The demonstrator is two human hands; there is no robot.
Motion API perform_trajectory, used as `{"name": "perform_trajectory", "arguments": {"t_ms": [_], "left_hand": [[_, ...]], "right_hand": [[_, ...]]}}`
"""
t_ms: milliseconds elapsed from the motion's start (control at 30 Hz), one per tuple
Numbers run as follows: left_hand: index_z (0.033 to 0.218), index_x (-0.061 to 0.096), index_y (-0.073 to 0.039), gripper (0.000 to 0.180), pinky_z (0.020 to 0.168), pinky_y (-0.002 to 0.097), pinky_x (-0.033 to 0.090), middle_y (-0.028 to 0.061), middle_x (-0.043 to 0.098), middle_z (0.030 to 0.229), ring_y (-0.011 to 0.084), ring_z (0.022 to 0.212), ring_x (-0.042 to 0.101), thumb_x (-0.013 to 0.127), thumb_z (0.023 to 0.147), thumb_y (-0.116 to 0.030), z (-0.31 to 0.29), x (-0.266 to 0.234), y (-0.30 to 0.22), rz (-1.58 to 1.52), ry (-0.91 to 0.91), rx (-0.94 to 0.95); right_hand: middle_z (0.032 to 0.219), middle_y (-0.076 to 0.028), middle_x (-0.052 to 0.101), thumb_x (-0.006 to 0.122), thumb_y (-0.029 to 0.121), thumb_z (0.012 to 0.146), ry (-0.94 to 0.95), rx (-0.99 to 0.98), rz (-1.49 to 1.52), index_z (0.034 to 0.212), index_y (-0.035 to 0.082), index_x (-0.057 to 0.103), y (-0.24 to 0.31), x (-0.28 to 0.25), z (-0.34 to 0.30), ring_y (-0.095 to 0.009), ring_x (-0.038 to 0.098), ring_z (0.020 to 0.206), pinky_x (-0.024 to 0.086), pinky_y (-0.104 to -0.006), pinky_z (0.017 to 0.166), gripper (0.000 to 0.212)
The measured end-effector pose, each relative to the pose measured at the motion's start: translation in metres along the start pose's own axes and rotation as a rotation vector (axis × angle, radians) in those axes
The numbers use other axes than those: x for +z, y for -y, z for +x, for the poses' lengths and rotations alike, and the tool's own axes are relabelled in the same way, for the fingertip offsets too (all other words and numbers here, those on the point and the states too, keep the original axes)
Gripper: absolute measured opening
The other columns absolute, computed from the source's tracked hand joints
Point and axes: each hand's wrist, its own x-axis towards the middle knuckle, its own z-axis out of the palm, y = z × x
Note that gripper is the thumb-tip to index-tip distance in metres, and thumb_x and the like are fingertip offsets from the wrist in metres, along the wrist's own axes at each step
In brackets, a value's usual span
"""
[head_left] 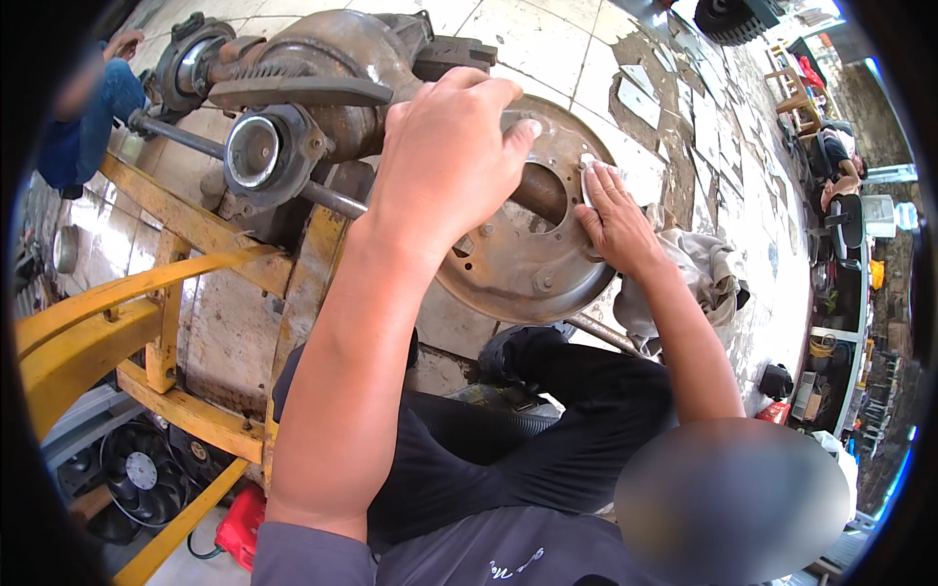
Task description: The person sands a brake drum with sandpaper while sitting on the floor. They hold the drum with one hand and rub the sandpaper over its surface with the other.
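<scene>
A round, rusty brake backing plate with a large centre hole and several bolt holes stands tilted in front of me. At its upper left is my left hand, fingers curled over the rim and thumb against the face; the fingertips are hidden. On the plate's right side my right hand lies with its fingers together, pressing a small whitish piece to the metal. Whether that piece is cloth or abrasive paper I cannot tell. Just right of the plate lies a crumpled grey-beige rag.
Behind is a rusty axle housing with a round hub on a shaft. A yellow steel frame stands at the left, with a black fan below. Another person's blue-clad leg is at far left. Broken floor tiles lie beyond.
</scene>
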Motion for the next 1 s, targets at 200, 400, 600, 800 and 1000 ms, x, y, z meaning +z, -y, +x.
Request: {"name": "perform_trajectory", "arguments": {"t_ms": [200,400,600,800,1000], "left_hand": [[0.117,0.068,-0.002,0.035,0.098,0.0421,0.049,0.0149,0.066,0.120,0.0339,0.112,0.063,0.068,0.091,-0.026,0.002,0.002,-0.004,-0.004,0.027,-0.014],[0.117,0.068,-0.004,0.035,0.099,0.0448,0.047,0.0136,0.066,0.121,0.0317,0.114,0.062,0.067,0.092,-0.027,0.003,0.004,-0.005,0.005,0.045,-0.016],[0.120,0.067,-0.004,0.036,0.099,0.0440,0.046,0.0134,0.065,0.121,0.0308,0.115,0.061,0.067,0.093,-0.027,0.002,0.006,-0.002,0.019,0.072,-0.022],[0.121,0.066,-0.001,0.036,0.098,0.0399,0.049,0.0141,0.065,0.122,0.0328,0.113,0.063,0.066,0.093,-0.024,0.005,0.004,-0.004,0.026,0.081,-0.033],[0.121,0.066,-0.002,0.036,0.099,0.0401,0.049,0.0147,0.065,0.123,0.0330,0.113,0.063,0.066,0.093,-0.025,0.004,0.005,-0.005,0.047,0.116,-0.029]], "right_hand": [[0.152,-0.023,0.040,0.041,0.030,0.106,-0.020,0.058,0.026,0.144,-0.002,0.043,0.000,0.008,0.010,-0.041,0.035,0.142,0.032,-0.0486,0.115,0.050],[0.149,-0.022,0.044,0.045,0.024,0.105,-0.020,0.002,0.026,0.142,-0.002,0.045,-0.004,0.004,-0.004,-0.040,0.038,0.140,0.038,-0.0477,0.112,0.045],[0.147,-0.021,0.046,0.046,0.024,0.104,-0.086,0.073,0.030,0.138,-0.002,0.049,-0.005,0.009,0.014,-0.040,0.041,0.138,0.037,-0.0451,0.113,0.043],[0.145,-0.022,0.049,0.046,0.024,0.104,-0.065,0.014,0.030,0.140,-0.002,0.049,0.000,0.006,0.004,-0.039,0.043,0.137,0.039,-0.0456,0.111,0.044],[0.146,-0.021,0.048,0.047,0.022,0.104,-0.001,-0.015,0.015,0.139,-0.001,0.050,0.004,-0.007,0.001,-0.037,0.042,0.139,0.039,-0.0430,0.112,0.042]]}}
